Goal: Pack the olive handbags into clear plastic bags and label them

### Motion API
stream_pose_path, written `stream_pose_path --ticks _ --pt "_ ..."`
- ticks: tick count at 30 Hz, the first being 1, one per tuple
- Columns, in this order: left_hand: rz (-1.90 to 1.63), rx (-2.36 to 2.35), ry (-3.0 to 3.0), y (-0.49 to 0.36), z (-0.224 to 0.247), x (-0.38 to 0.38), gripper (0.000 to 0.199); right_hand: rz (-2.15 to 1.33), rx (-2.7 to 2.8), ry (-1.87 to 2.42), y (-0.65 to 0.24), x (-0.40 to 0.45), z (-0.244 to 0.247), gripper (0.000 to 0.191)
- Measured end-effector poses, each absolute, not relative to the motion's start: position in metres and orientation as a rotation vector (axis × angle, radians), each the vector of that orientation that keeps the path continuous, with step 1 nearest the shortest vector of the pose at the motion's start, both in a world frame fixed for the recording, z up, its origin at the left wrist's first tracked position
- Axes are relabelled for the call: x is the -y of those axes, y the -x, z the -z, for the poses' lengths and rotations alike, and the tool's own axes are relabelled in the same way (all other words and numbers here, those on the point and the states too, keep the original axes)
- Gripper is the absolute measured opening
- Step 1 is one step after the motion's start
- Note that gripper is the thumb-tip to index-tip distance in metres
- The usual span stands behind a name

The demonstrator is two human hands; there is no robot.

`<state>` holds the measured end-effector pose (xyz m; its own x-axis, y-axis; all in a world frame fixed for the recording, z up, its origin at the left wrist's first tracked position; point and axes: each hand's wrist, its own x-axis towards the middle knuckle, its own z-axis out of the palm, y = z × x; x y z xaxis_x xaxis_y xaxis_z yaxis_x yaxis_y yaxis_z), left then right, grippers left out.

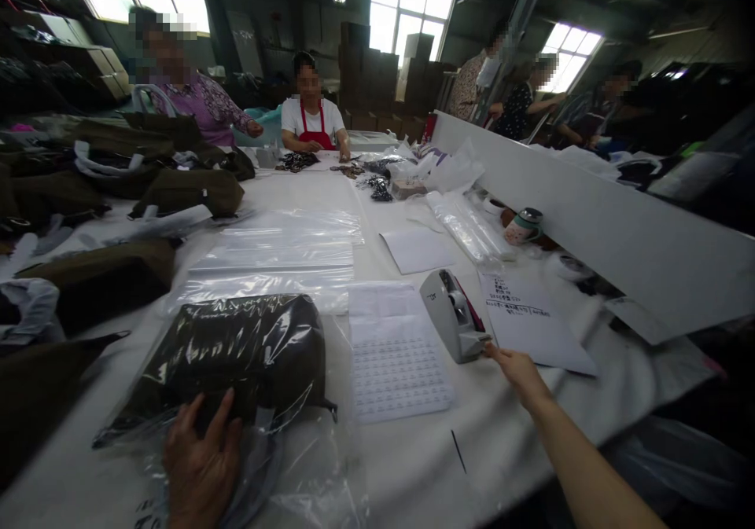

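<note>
A dark olive bag (236, 332) lies inside a clear plastic bag (318, 466) at the front left of the table. My left hand (204, 454) rests flat on its near side, fingers spread. To the right stands a grey tape dispenser (451, 317) with a roll in it. My right hand (516, 368) is at its front cutting edge, thumb and fingers pinched together on the tape's end; the strip itself is hardly visible. Between the hands lies a printed sheet of small labels (401, 372).
Flat clear plastic bags (277, 258) lie beyond the olive bag. More olive bags (189, 192) are piled at left. Handwritten paper (531, 321), a cup (524, 226) and plastic rolls (465, 226) lie along the white partition (590, 214). A person in a red apron (312, 120) works opposite.
</note>
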<state>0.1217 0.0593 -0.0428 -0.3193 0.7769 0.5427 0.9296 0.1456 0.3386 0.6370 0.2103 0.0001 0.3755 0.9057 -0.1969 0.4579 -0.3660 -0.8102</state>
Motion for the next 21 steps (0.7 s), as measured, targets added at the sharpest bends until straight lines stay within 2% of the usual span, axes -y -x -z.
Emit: stream_pose_path --ticks 4,10,12,16,19,21 --pt "0.905 2.187 1.676 -0.121 0.043 -0.060 0.046 -0.826 1.179 1.973 -0.650 -0.211 0.001 0.033" --pt "0.905 2.184 1.666 -0.122 0.043 -0.059 0.041 -0.940 1.146 1.710 -0.621 -0.245 -0.014 0.067" --pt "0.910 2.170 1.669 -0.122 0.043 -0.059 0.040 -0.985 1.102 1.666 -0.612 -0.247 -0.019 0.071" --pt "0.942 2.134 1.677 -0.121 0.045 -0.057 0.044 -0.975 1.005 1.685 -0.612 -0.226 -0.017 0.054" --pt "1.072 2.092 1.649 -0.120 0.047 -0.057 0.051 -0.909 1.018 1.824 -0.625 -0.208 -0.007 0.048" --pt "1.104 2.093 1.665 -0.117 0.049 -0.057 0.047 -0.839 1.057 1.927 -0.634 -0.201 -0.006 0.046"
